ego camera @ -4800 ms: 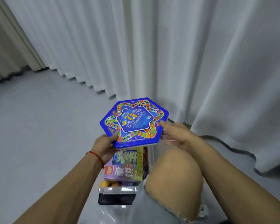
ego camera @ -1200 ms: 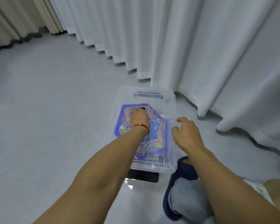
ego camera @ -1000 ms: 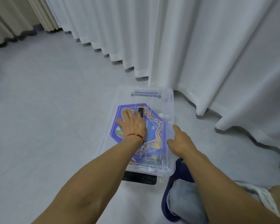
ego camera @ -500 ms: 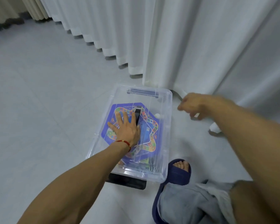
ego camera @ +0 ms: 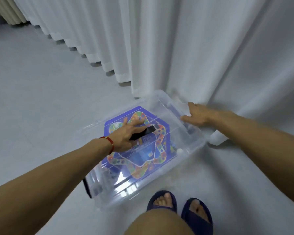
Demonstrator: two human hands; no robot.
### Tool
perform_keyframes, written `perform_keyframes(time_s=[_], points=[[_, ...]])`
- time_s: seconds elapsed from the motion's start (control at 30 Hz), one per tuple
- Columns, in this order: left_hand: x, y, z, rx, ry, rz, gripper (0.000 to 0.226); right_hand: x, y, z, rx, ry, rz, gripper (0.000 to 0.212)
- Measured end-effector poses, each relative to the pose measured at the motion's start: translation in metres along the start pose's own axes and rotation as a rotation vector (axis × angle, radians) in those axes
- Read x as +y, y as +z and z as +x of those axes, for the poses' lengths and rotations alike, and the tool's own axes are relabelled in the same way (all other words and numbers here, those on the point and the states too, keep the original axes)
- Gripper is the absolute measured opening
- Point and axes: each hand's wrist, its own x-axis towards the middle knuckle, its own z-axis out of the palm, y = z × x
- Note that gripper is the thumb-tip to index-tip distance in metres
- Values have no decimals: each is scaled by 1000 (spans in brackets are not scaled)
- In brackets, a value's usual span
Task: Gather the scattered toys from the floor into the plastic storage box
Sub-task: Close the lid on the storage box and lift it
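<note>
The clear plastic storage box [ego camera: 196,143] lies on the grey floor with its clear lid on, its far end against the white curtain. A blue hexagonal game board [ego camera: 143,156] shows through the lid. My left hand [ego camera: 126,133] lies flat on the lid with fingers spread, over the black handle [ego camera: 147,131]. My right hand [ego camera: 198,114] grips the box's far end, fingers curled over the rim by the dark clasp. Other toys under the board are hidden.
White curtains [ego camera: 176,48] hang to the floor right behind the box and along the back. My two feet in dark blue slippers [ego camera: 161,200] stand just in front of the box, with a bare knee [ego camera: 158,223] below. Bare grey floor [ego camera: 32,99] lies to the left.
My right hand has moved from the air near the curtain onto the box's far end. The box has turned clockwise in view. My left hand stays on the lid.
</note>
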Motion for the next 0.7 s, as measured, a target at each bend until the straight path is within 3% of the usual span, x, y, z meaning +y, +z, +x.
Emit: perform_keyframes(time_s=[0.07,0.13,0.2,0.27,0.33,0.43,0.5,0.57,0.63,0.7], points=[[1,-3,2,-72,82,-4,79,15,20,8,-94,108,286,87],[3,-8,8,-111,92,42,80,26,36,13,-163,188,658,74],[9,-7,8,-45,75,89,78,29,38,15,-130,209,842,60],[16,7,-3,161,24,54,69,20,31,13,-34,214,753,50],[17,25,-27,382,-112,-46,60,1,20,4,22,218,424,46],[-1,46,-75,653,-495,-18,65,-17,13,-10,65,210,196,39],[-17,50,-101,666,-824,-2,86,-23,16,-14,126,208,95,31],[-23,47,-117,584,-1063,-219,112,-27,22,-18,163,202,27,26],[-24,37,-122,525,-1174,-590,130,-28,25,-23,165,211,8,24],[-25,25,-123,476,-1213,-832,117,-24,25,-28,134,192,-34,21]])
